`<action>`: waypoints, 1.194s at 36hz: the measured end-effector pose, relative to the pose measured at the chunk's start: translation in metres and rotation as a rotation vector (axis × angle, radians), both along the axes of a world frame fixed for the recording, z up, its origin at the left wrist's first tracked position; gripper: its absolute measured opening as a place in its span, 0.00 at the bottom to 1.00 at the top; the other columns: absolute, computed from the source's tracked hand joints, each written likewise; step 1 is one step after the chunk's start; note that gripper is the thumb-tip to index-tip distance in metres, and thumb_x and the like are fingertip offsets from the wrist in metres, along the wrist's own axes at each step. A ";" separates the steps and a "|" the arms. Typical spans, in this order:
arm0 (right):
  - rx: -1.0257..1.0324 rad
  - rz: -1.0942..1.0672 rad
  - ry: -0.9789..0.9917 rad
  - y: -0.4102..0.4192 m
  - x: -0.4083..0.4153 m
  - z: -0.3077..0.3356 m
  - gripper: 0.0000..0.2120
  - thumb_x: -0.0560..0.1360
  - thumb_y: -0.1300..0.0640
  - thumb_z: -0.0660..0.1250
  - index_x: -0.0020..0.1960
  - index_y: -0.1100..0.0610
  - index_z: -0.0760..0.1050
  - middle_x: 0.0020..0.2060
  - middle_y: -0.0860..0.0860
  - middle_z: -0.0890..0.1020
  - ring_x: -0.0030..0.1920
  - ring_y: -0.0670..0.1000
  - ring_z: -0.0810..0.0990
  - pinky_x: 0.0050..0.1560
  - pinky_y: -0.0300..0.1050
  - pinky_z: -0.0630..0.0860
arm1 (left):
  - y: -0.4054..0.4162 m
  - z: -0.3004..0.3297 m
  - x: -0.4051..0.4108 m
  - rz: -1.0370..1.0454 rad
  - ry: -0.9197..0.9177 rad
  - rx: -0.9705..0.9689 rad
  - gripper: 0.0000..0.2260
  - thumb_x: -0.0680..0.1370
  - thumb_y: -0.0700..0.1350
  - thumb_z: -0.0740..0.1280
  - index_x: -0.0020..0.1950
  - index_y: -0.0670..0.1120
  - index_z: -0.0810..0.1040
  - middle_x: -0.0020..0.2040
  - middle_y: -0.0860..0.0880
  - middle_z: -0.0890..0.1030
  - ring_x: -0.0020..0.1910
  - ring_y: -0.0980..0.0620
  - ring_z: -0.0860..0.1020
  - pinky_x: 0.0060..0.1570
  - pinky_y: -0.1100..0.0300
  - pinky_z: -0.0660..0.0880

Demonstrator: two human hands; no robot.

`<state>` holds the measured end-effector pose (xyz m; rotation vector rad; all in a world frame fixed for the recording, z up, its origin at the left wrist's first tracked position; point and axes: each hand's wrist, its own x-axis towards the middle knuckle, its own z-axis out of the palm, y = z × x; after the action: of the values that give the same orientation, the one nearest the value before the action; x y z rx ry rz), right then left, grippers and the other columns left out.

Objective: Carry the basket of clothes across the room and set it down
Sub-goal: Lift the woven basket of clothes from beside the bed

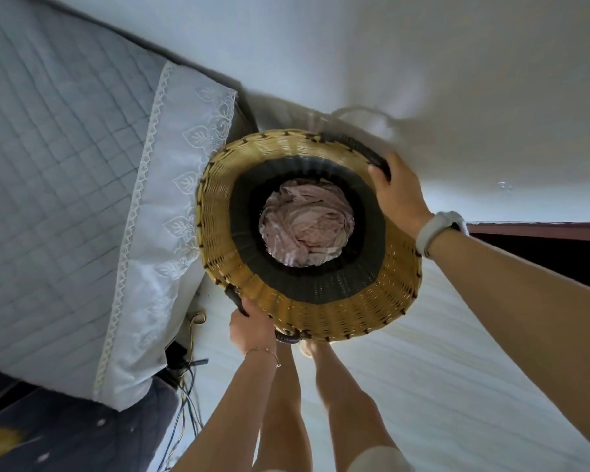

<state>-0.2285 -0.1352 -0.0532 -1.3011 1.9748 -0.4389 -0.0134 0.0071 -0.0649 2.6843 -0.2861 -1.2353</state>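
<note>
Two hands grip one round wicker basket (307, 301), seen from the head camera looking straight down into it. Its upper wall is woven in tan, with a dark band lower down, and a bundle of pale pink clothes (307, 223) lies crumpled at the bottom. The left hand (251, 330) is wrapped around the dark handle (234, 298) on the near-left rim, fingers curled under it. The right hand (397, 192) is closed over the opposite dark handle (355, 146) on the far-right rim; a white band (436, 233) sits on that wrist and a thin bracelet (263, 350) on the left one. The basket is just beside a bed (48, 165) with a grey quilted cover and a white lace-edged sheet (171, 199). Whether its base touches the pale floor (457, 335) is hard to tell, since the rim hides it. Bare legs (338, 396) stand below the basket, and cables (184, 403) trail near the bed corner.
</note>
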 end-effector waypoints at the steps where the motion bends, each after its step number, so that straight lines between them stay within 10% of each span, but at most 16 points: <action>1: 0.001 0.015 0.017 0.009 -0.002 0.004 0.14 0.79 0.55 0.55 0.53 0.65 0.70 0.43 0.56 0.73 0.43 0.53 0.72 0.41 0.46 0.70 | 0.001 0.002 0.000 0.001 0.009 -0.012 0.21 0.81 0.51 0.51 0.50 0.36 0.75 0.42 0.38 0.78 0.40 0.42 0.75 0.40 0.53 0.71; 11: 0.048 -0.301 -0.092 0.114 -0.051 0.053 0.13 0.79 0.55 0.54 0.54 0.62 0.70 0.31 0.47 0.70 0.30 0.45 0.68 0.31 0.37 0.65 | -0.007 0.052 0.017 -0.186 -0.033 -0.277 0.17 0.77 0.52 0.57 0.31 0.44 0.69 0.31 0.43 0.70 0.35 0.47 0.70 0.38 0.53 0.68; 19: 0.012 -0.853 -0.244 0.205 -0.066 0.127 0.13 0.79 0.53 0.54 0.47 0.61 0.72 0.29 0.51 0.69 0.29 0.49 0.66 0.32 0.40 0.65 | -0.018 0.146 -0.012 -0.649 0.038 -0.557 0.24 0.77 0.51 0.59 0.36 0.29 0.72 0.29 0.41 0.69 0.30 0.48 0.65 0.32 0.54 0.61; 33: 0.052 -1.081 -0.091 0.331 -0.054 0.185 0.15 0.79 0.52 0.52 0.36 0.56 0.65 0.28 0.50 0.67 0.29 0.47 0.65 0.30 0.38 0.62 | 0.000 0.178 -0.073 -1.161 0.082 -0.483 0.19 0.79 0.50 0.54 0.33 0.41 0.67 0.29 0.45 0.66 0.29 0.50 0.64 0.31 0.56 0.60; 43: 0.001 -1.743 -0.104 0.426 0.047 0.221 0.14 0.79 0.52 0.52 0.42 0.60 0.68 0.29 0.49 0.69 0.30 0.48 0.67 0.30 0.39 0.63 | 0.020 0.207 -0.120 -1.702 0.318 -0.598 0.18 0.81 0.47 0.54 0.34 0.40 0.67 0.28 0.47 0.65 0.29 0.50 0.64 0.31 0.54 0.60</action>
<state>-0.1816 0.2908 0.1683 0.7804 2.4954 -1.1792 -0.1336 0.0268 0.1423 1.2571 -2.5796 -1.3098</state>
